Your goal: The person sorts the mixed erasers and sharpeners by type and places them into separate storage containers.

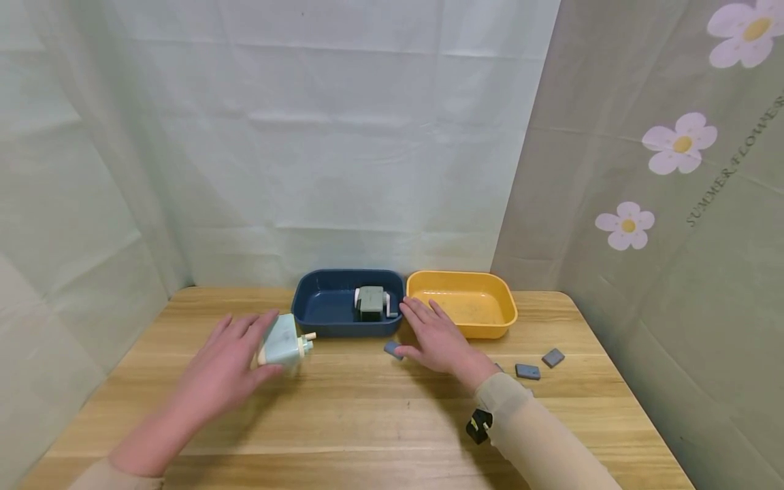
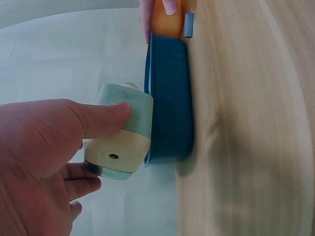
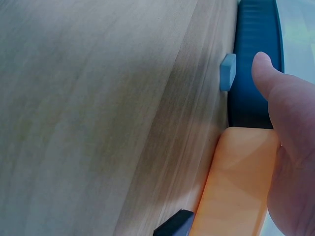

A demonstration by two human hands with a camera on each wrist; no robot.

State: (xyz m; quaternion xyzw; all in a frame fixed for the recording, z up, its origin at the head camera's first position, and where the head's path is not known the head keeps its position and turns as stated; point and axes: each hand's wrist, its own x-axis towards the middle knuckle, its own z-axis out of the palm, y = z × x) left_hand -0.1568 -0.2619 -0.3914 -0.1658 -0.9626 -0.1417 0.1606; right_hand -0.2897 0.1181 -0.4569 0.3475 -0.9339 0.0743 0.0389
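Note:
My left hand (image 1: 223, 371) grips a light blue and cream hand-crank pencil sharpener (image 1: 281, 340) above the table, in front of the blue tray's left end. In the left wrist view the thumb presses one side, and a round hole shows in the cream face. My right hand (image 1: 436, 340), fingers extended and holding nothing, hovers where the blue tray (image 1: 343, 329) and yellow tray (image 1: 490, 330) meet; whether it touches a rim I cannot tell. Inside the blue tray stands a grey and black crank sharpener (image 1: 371, 301). A small blue block (image 1: 393, 350) lies below the right hand.
More small dark blocks lie on the table's right side, including a blue-grey one (image 1: 527, 371) and a darker one (image 1: 553, 358); the right forearm partly hides others. Hanging cloth (image 1: 343, 170) surrounds the wooden table (image 1: 343, 422) at the back and sides.

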